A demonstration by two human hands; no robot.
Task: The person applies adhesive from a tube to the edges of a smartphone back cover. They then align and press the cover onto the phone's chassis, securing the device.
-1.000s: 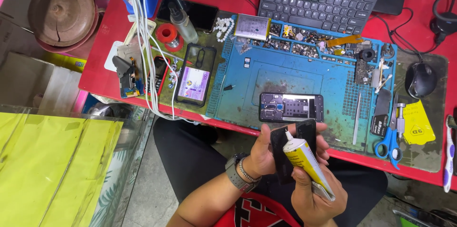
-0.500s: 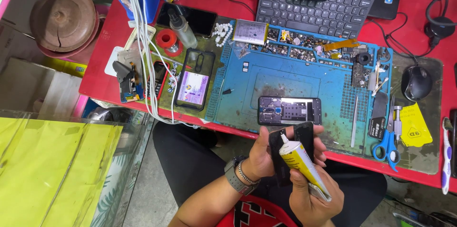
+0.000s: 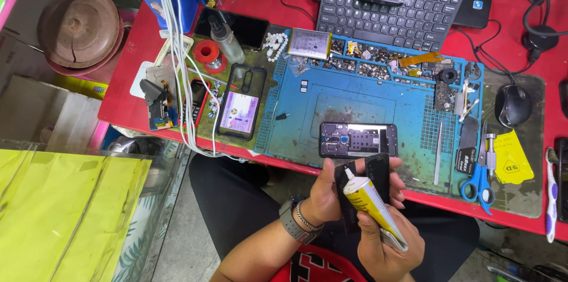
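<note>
My left hand [image 3: 327, 196] grips a black phone frame [image 3: 378, 174] upright in front of my lap, just below the table edge. My right hand [image 3: 387, 246] holds a yellow glue tube [image 3: 370, 202] with its white nozzle touching the upper left edge of the frame. Just above my hands, an opened phone [image 3: 358, 139] lies face down on the blue work mat [image 3: 349, 96], its inner parts showing.
A phone in a black case [image 3: 239, 110] lies left of the mat beside white cables [image 3: 177, 51]. Blue scissors [image 3: 478, 184], tweezers, a yellow pick [image 3: 512, 161], a mouse [image 3: 512, 105] and a laptop keyboard [image 3: 384, 13] surround the mat. A glass case [image 3: 77, 211] stands at lower left.
The view has shifted slightly. My hands hold the frame and tube as before, with the nozzle staying at the frame's upper edge.
</note>
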